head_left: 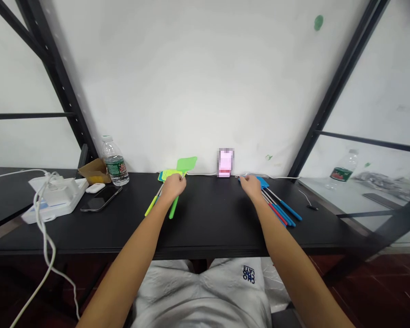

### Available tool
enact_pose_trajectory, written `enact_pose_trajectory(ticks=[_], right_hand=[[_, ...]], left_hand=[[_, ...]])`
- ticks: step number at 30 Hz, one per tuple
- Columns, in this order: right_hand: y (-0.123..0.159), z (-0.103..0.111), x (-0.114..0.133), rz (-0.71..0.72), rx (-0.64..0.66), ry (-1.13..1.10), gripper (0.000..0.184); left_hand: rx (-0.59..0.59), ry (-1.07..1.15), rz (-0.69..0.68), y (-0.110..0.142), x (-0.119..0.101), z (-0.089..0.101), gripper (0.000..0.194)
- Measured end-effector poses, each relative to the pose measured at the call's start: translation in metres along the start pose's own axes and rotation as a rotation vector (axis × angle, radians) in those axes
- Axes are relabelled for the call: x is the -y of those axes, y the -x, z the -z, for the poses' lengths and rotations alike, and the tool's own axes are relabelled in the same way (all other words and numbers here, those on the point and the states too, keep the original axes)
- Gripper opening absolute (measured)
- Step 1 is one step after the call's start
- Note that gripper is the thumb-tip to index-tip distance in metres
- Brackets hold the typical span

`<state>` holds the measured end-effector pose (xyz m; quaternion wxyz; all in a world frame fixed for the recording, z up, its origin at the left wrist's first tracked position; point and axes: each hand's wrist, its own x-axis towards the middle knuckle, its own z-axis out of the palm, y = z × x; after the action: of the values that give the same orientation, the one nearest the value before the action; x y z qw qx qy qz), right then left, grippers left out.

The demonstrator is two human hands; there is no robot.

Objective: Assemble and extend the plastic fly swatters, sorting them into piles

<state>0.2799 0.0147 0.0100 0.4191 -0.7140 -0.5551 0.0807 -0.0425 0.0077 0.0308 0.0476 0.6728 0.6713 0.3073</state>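
Flyswatters [187, 164]: smooth, thin plastic. Tabletop [205, 228]: matt black. Bottle [115, 165]: clear, glossy plastic.

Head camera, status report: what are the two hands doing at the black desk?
Left hand on the neck of a lime-green plastic fly swatter. Right hand on a blue plastic fly swatter. Pixelated pink upright object between them.
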Motion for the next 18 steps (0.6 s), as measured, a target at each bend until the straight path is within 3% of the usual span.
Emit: enact_pose_trajectory(ticks=[2,5,12,18], right_hand=[[-0.004,0.01,-0.009,-0.09,-0.056,0.136,0.022],[-0.005,0.019,-0.015,-0.189,-0.09,0.184,0.028],[-0.01,0.027,-0.03,-0.43,-0.179,0.255,0.05],[-0.016,0.025,-0.044,-0.542,-0.117,0.297,0.06]], left_hand=[[0.044,-0.138,0.085,-0.003,0.011,0.006,0.026],[0.093,-0.224,0.176,-0.005,0.02,0.011,0.028],[0.112,-0.262,0.205,-0.011,0.034,0.019,0.031],[0.154,-0.265,0.232,-0.012,0.041,0.02,0.035]])
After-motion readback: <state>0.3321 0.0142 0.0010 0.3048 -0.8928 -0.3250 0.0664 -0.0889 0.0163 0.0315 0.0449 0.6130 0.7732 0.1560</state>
